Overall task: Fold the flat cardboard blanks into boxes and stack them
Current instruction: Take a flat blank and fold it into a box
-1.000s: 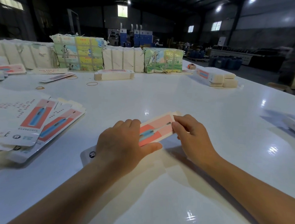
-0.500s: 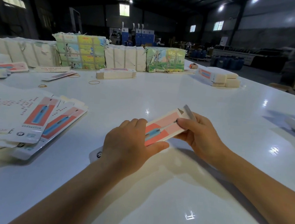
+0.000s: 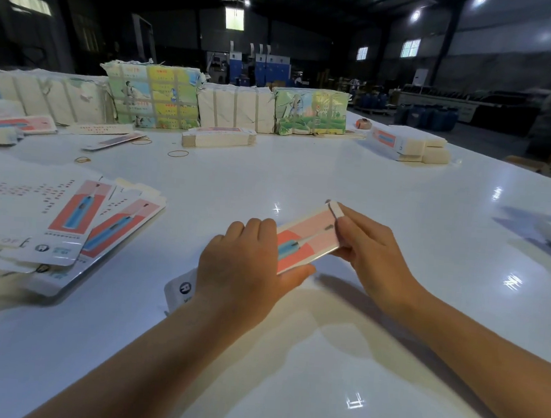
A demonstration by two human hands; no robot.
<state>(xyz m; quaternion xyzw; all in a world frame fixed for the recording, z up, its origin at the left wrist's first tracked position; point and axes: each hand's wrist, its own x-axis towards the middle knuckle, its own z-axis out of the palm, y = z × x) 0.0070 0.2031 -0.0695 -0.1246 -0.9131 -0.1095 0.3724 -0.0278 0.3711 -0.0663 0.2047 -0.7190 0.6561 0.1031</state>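
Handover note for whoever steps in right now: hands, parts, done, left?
Left hand grips the near half of the box blank.
Right hand holds its far end, fingers at the small end flap.
Loose flat blanks lie fanned at left; banded bundles line the far edge of the table.
Done: blank partly opened, far flap being tucked.
Left: near end still open; finish it, stack it, repeat.

You have a glossy white table under your work, with yellow rubber bands lying loose on its far left part. Beyond its edge, blue plastic drums stand on the dim warehouse floor, with blue machines further back.
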